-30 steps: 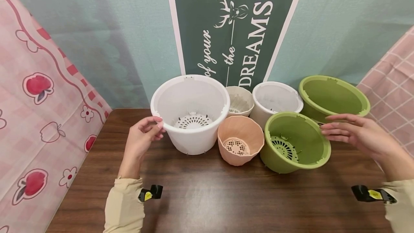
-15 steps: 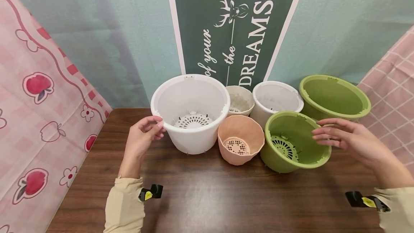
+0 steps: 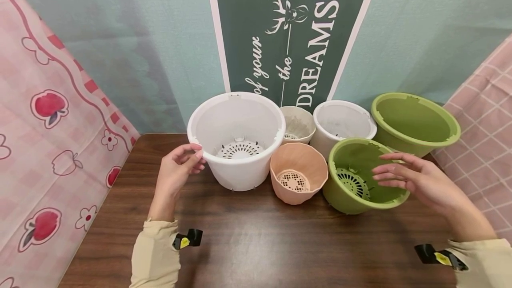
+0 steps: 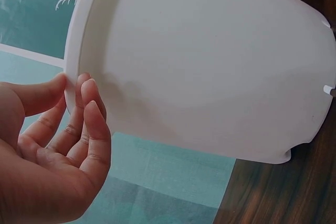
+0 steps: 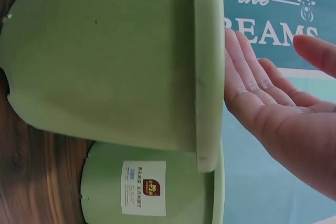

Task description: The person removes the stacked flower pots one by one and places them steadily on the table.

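Note:
At the left stands a large white plastic flower pot (image 3: 240,176) with a slotted base. My left hand (image 3: 176,172) pinches its rim between thumb and fingers, as the left wrist view also shows at the pot's rim (image 4: 73,51). My right hand (image 3: 420,183), fingers extended and thumb apart, is over the right side of the front green flower pot (image 3: 344,197). The right wrist view has those fingers (image 5: 252,72) just beyond the rim of that green pot (image 5: 115,61), holding nothing. Behind it, a second green pot (image 5: 100,182) bears a white label.
A peach faceted pot (image 3: 294,194) stands between the large white and front green pots. Behind are a small cream pot (image 3: 302,123), a smaller white pot (image 3: 322,139) and the rear green pot (image 3: 416,121). All stand on a wooden table (image 3: 256,243) before a printed cloth (image 3: 160,57).
My right hand has moved left, from the front green pot's right edge to over its mouth. The left hand keeps its hold on the white pot's rim; the pots have stayed put.

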Available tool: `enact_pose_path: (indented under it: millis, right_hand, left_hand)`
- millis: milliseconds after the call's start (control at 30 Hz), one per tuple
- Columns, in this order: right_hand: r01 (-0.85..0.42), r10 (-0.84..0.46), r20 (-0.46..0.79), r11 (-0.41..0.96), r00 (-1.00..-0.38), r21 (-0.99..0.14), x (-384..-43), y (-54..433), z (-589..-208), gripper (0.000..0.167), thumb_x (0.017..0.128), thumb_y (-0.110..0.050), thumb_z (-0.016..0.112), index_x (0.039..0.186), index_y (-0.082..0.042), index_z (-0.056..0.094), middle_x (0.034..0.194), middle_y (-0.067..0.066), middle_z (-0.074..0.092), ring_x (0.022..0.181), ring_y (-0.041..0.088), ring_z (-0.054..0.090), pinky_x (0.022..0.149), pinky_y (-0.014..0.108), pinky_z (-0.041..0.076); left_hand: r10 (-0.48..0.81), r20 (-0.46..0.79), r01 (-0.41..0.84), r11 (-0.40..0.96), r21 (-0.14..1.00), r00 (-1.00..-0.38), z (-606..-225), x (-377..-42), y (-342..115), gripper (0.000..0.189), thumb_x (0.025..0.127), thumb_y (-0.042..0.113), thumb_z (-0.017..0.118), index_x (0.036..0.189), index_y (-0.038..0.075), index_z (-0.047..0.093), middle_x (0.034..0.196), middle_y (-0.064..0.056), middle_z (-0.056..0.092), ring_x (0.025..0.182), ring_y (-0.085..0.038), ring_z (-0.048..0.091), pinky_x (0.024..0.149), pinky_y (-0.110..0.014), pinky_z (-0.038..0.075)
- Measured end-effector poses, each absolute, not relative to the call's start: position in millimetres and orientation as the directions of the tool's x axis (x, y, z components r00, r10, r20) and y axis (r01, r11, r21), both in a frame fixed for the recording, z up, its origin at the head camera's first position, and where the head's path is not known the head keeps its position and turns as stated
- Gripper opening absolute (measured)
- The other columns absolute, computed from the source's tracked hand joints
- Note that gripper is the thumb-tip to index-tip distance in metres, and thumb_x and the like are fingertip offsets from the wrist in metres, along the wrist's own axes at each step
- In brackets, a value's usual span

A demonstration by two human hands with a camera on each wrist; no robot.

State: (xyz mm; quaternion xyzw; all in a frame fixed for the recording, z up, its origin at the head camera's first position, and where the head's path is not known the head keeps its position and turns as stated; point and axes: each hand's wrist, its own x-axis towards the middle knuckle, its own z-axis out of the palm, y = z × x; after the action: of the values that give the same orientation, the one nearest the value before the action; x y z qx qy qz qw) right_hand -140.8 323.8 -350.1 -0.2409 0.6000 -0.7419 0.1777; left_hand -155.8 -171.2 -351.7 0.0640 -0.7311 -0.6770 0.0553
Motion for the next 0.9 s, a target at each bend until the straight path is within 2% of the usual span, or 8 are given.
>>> enact_pose_path:
  millis: [633, 900]
  right_hand:
    - [-0.042, -0.529, 0.177, -0.257, -0.830, -0.965, -128.6, 296.6, -354.5, 0.038, 0.097, 0.010, 0.023, 0.126, 0.001, 0.045, 0.111, 0.020, 0.059, 0.101, 0.030, 0.059, 0.087, 0.037, 0.046]
    - [-0.055, -0.505, 0.221, -0.323, -0.835, -0.945, -123.8, 281.0, -355.5, 0.034, 0.095, 0.012, 0.022, 0.121, 0.008, 0.045, 0.108, 0.024, 0.060, 0.101, 0.031, 0.059, 0.085, 0.039, 0.047]
  left_hand:
    - [-0.183, -0.003, -0.017, 0.074, 0.997, -0.983, -351.7, -155.0, -169.6, 0.025, 0.086, 0.008, 0.063, 0.106, -0.007, 0.056, 0.065, 0.002, 0.063, 0.060, -0.010, 0.061, 0.058, -0.024, 0.051]
    - [-0.188, -0.003, -0.017, 0.075, 0.997, -0.982, -352.0, -155.5, -170.0, 0.025, 0.086, 0.008, 0.062, 0.105, -0.007, 0.056, 0.065, 0.002, 0.063, 0.061, -0.010, 0.061, 0.058, -0.024, 0.052]
